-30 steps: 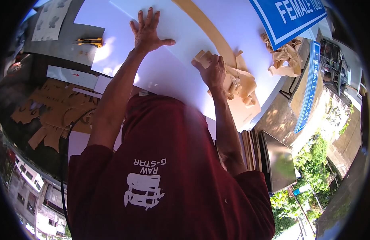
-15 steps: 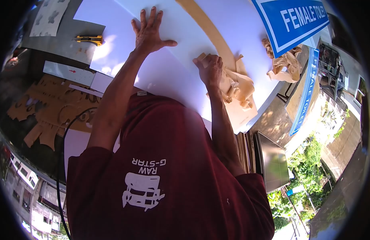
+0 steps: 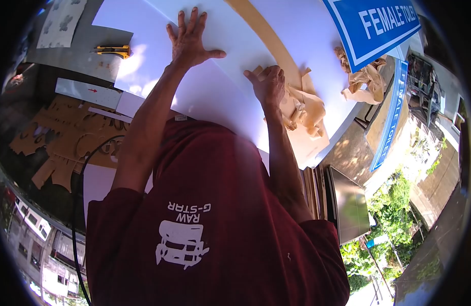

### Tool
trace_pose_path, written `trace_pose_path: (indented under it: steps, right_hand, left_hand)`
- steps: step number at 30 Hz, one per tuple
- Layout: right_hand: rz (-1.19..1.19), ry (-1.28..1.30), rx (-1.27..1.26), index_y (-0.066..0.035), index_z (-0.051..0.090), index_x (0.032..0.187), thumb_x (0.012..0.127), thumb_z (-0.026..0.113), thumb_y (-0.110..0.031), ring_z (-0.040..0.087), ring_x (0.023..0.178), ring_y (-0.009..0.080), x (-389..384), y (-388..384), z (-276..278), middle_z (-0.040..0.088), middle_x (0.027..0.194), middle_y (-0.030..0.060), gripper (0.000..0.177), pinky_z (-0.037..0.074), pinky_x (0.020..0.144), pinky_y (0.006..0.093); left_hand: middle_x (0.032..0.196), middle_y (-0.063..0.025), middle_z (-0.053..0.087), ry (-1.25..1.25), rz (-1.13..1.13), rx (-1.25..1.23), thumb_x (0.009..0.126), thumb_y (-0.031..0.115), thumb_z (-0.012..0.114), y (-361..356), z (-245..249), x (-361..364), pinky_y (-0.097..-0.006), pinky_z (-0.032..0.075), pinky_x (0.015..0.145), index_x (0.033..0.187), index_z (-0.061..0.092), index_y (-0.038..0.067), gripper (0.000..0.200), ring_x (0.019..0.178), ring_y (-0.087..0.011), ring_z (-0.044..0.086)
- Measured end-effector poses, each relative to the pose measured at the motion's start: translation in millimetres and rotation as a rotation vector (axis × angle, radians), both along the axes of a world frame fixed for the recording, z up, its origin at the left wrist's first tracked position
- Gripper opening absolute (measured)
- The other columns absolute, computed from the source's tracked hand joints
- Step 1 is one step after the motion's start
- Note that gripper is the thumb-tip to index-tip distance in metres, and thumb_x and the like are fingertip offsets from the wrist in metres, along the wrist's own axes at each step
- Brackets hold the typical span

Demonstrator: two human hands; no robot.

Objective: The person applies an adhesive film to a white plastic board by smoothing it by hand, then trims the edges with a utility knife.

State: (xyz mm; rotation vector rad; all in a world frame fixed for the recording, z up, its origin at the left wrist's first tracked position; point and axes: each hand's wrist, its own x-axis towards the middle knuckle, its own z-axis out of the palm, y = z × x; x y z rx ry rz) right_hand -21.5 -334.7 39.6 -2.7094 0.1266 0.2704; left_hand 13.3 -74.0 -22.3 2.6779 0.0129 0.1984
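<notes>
My left hand (image 3: 189,38) lies flat on a large white sheet (image 3: 220,97), fingers spread, holding nothing. My right hand (image 3: 268,84) is closed on a bunch of crumpled tan backing paper (image 3: 303,109) lying on the same sheet. From that bunch a tan strip (image 3: 263,33) runs up across the sheet to its far edge. My dark red shirt fills the lower half of the view and hides the near part of the sheet.
A blue "FEMALE TOILET" sign (image 3: 378,23) lies at the top right, with a narrow blue sign (image 3: 391,117) and a second wad of tan paper (image 3: 360,81) below it. A yellow utility knife (image 3: 113,50) lies at the left. Brown cut-out scraps (image 3: 67,143) and a black cable (image 3: 85,178) lie further left.
My right hand has shifted slightly upward on the tan paper. My left hand stays flat on the sheet. The view has drifted a little.
</notes>
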Motion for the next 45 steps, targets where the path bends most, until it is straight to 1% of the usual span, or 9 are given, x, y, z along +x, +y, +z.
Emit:
trace_pose_path:
  steps: [8, 11, 14, 23, 26, 35, 38, 41, 45]
  right_hand:
    - [0.039, -0.013, 0.122, -0.003, 0.051, 0.107, 0.074, 0.090, -0.030, 0.059, 0.103, 0.0384, 0, -25, -34, 0.061, 0.106, 0.0156, 0.058, 0.049, 0.086, 0.0513]
    - [0.073, -0.099, 0.149, -0.003, 0.049, 0.103, 0.077, 0.088, -0.025, 0.059, 0.103, 0.0391, -2, -26, -36, 0.062, 0.103, 0.0147, 0.051, 0.049, 0.085, 0.0515]
    - [-0.081, -0.005, 0.014, -0.003, 0.048, 0.101, 0.084, 0.080, -0.019, 0.061, 0.100, 0.0401, 2, 1, -3, 0.063, 0.100, 0.0143, 0.040, 0.049, 0.083, 0.0517]
    - [-0.081, -0.015, 0.257, -0.004, 0.052, 0.103, 0.083, 0.083, -0.033, 0.064, 0.095, 0.0375, 5, -30, -31, 0.064, 0.098, 0.0156, 0.047, 0.051, 0.081, 0.0503]
    - [-0.130, 0.017, 0.018, -0.005, 0.052, 0.103, 0.088, 0.077, -0.024, 0.065, 0.093, 0.0388, 6, 1, 3, 0.065, 0.097, 0.0165, 0.035, 0.051, 0.079, 0.0511]
    - [-0.097, 0.045, 0.225, -0.004, 0.053, 0.103, 0.080, 0.086, -0.034, 0.068, 0.093, 0.0384, 13, -31, -28, 0.068, 0.098, 0.0176, 0.050, 0.051, 0.078, 0.0509]
    - [-0.110, 0.082, 0.195, -0.005, 0.053, 0.104, 0.085, 0.080, -0.028, 0.068, 0.092, 0.0394, 13, -21, -12, 0.069, 0.097, 0.0180, 0.041, 0.051, 0.077, 0.0503]
    - [-0.193, 0.109, -0.002, -0.005, 0.053, 0.102, 0.088, 0.078, -0.028, 0.068, 0.090, 0.0400, 17, 0, 0, 0.069, 0.095, 0.0177, 0.037, 0.051, 0.077, 0.0507]
    - [-0.135, 0.024, 0.129, -0.004, 0.052, 0.102, 0.087, 0.078, -0.032, 0.068, 0.091, 0.0404, 14, -16, -18, 0.069, 0.095, 0.0180, 0.040, 0.050, 0.078, 0.0521]
  left_hand:
    - [0.172, -0.0108, 0.012, 0.011, -0.002, -0.011, 0.054, 0.083, 0.080, -1, 3, -3, -0.0745, 0.000, 0.117, 0.162, 0.027, 0.018, 0.137, 0.157, -0.0406, -0.002]
    - [0.172, -0.0104, 0.012, 0.046, 0.012, -0.015, 0.053, 0.083, 0.080, -2, 6, -3, -0.0741, 0.000, 0.118, 0.162, 0.028, 0.018, 0.137, 0.157, -0.0405, -0.002]
    - [0.172, -0.0099, 0.011, 0.031, 0.012, -0.008, 0.053, 0.083, 0.080, -2, 6, -4, -0.0737, 0.000, 0.118, 0.162, 0.028, 0.018, 0.137, 0.157, -0.0404, -0.002]
    - [0.171, -0.0105, 0.013, 0.046, 0.024, 0.018, 0.052, 0.084, 0.081, -3, 5, -2, -0.0729, 0.002, 0.119, 0.161, 0.028, 0.020, 0.137, 0.157, -0.0402, 0.001]
    - [0.171, -0.0105, 0.013, 0.036, 0.022, 0.007, 0.052, 0.083, 0.081, -3, 6, -3, -0.0729, 0.002, 0.119, 0.161, 0.028, 0.020, 0.137, 0.157, -0.0400, 0.001]
    - [0.172, -0.0075, 0.009, 0.092, 0.022, 0.011, 0.053, 0.083, 0.080, -4, 12, -3, -0.0724, -0.001, 0.119, 0.162, 0.026, 0.020, 0.138, 0.158, -0.0378, -0.004]
    - [0.171, -0.0100, 0.012, 0.042, 0.023, 0.005, 0.053, 0.083, 0.081, -4, 6, -3, -0.0730, 0.002, 0.118, 0.162, 0.026, 0.020, 0.137, 0.157, -0.0401, 0.000]
    - [0.171, -0.0100, 0.012, 0.030, 0.018, -0.003, 0.054, 0.082, 0.082, -3, 5, -4, -0.0731, 0.002, 0.118, 0.162, 0.026, 0.019, 0.137, 0.157, -0.0401, 0.000]
    - [0.172, -0.0086, 0.011, 0.085, 0.022, 0.015, 0.054, 0.082, 0.081, -3, 13, 0, -0.0727, -0.001, 0.119, 0.162, 0.027, 0.018, 0.136, 0.157, -0.0392, -0.003]
